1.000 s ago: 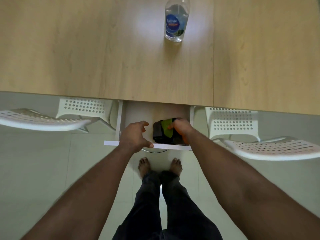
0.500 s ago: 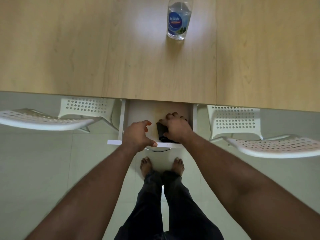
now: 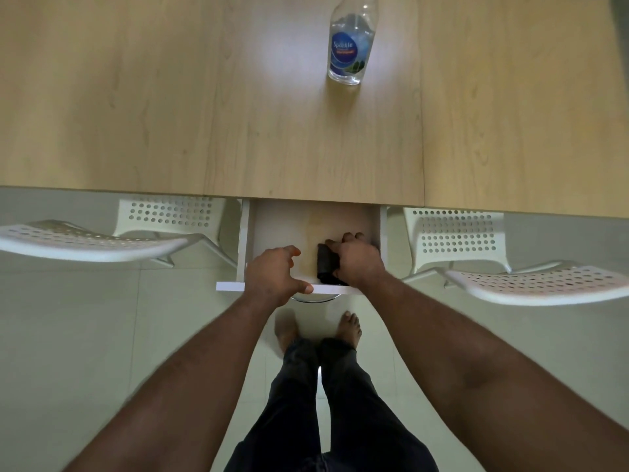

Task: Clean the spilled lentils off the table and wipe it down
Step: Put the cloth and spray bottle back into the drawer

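- Reaching into the open drawer (image 3: pixel 306 226) under the desk (image 3: pixel 204 114), the right hand (image 3: pixel 359 262) closes its grip on a dark cleaning pad (image 3: pixel 326 264).
- The left hand (image 3: pixel 275 275), grip released, rests on the drawer front.
- No lentils show on the desk; a spray bottle (image 3: pixel 350 46) stands upright there.
- Judging by this, it is a fetch-or-stow step; next comes either lifting the pad or shutting the drawer.

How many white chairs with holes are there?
2. One white chair is tucked under the table to the left of the open drawer, the other chair to its right. More could be outside the picture.
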